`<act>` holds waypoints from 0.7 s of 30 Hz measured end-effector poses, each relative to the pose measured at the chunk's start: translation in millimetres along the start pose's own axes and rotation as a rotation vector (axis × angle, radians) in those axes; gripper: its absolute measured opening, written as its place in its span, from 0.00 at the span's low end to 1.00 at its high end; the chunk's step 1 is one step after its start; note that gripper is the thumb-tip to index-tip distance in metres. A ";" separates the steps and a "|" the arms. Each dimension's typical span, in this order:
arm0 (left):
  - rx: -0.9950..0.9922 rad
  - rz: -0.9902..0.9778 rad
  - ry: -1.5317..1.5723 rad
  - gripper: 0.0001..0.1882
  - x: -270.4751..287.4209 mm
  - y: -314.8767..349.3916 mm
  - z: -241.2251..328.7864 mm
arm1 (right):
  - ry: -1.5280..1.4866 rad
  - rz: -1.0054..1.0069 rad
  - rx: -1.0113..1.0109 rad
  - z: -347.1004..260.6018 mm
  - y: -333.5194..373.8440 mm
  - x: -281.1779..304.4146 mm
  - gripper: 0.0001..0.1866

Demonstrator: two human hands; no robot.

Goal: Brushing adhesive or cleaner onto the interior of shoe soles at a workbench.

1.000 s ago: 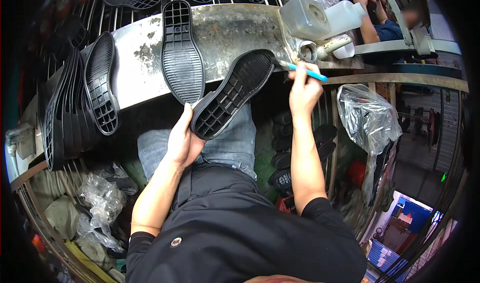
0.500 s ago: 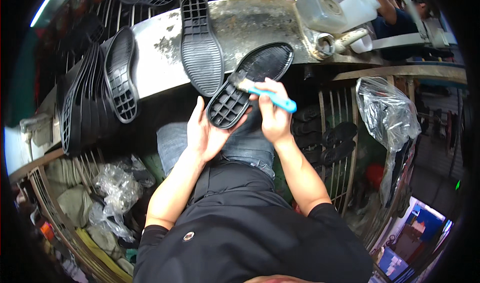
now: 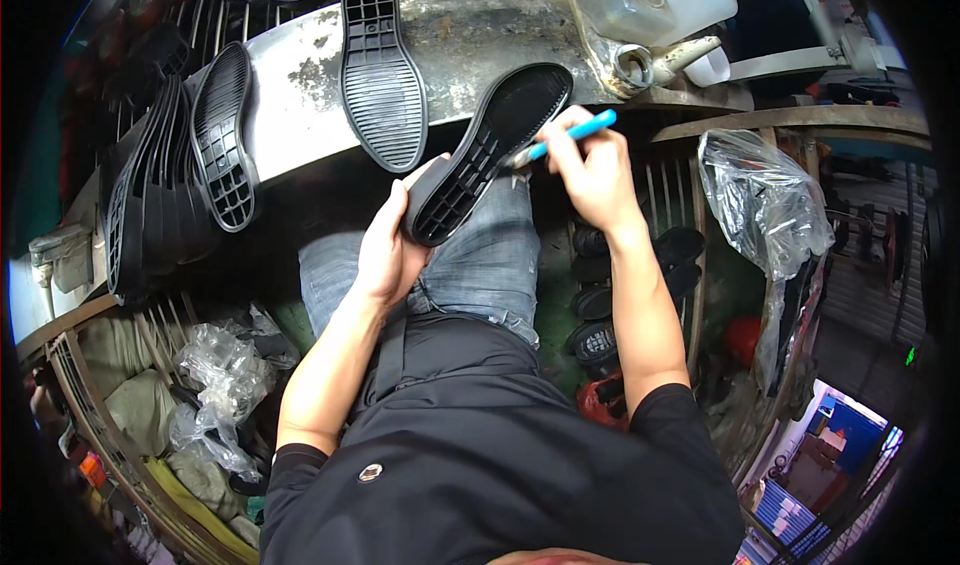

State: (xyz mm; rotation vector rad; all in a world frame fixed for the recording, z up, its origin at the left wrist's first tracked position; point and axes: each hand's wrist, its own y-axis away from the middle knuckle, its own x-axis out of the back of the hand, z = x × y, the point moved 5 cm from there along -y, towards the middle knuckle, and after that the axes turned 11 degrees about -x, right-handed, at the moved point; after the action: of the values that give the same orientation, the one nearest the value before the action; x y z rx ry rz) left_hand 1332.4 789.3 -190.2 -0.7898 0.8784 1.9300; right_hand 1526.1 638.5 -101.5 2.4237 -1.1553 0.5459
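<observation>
My left hand (image 3: 388, 250) grips the heel end of a black shoe sole (image 3: 522, 102), its gridded, hollow side facing up and tilted to the right. The toe end points away, over the bench's front edge. In my right hand (image 3: 598, 180) is a paintbrush (image 3: 601, 123) with a light blue handle. Its bristles are at the sole's right edge, near the middle; whether they touch is too blurred to tell. Just beyond, a second sole (image 3: 384, 95) lies on the bench, ribbed and gridded side up.
The metal-topped bench (image 3: 480, 25) curves across the front. At its left, several soles (image 3: 150, 195) stand in a row, with another sole (image 3: 222, 135) beside them. Cloudy plastic containers (image 3: 625, 5) and a small pot (image 3: 634, 65) stand at the right. Clear plastic (image 3: 765, 205) hangs over a wooden rail.
The held sole has tilted onto its side, its inner face turned to the right. My right hand and the brush have moved right, from over the sole's middle to its edge.
</observation>
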 end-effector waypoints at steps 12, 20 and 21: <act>-0.021 -0.081 -0.067 0.44 -7.8 -8.3 26.4 | -0.052 0.351 0.347 -5.6 -20.8 24.7 0.05; -0.221 -0.223 -0.184 0.43 -56.6 -116.0 87.7 | -0.093 0.669 0.466 20.5 -89.2 -21.3 0.13; -0.214 -0.218 -0.170 0.41 -65.7 -139.6 91.1 | -0.054 0.665 0.490 20.4 -97.2 -29.1 0.14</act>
State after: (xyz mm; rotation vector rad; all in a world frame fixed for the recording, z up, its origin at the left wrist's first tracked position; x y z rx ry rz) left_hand 1466.7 889.2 -126.3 -0.7972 0.4682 1.8825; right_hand 1589.9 703.0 -151.3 2.3901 -2.0701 1.0690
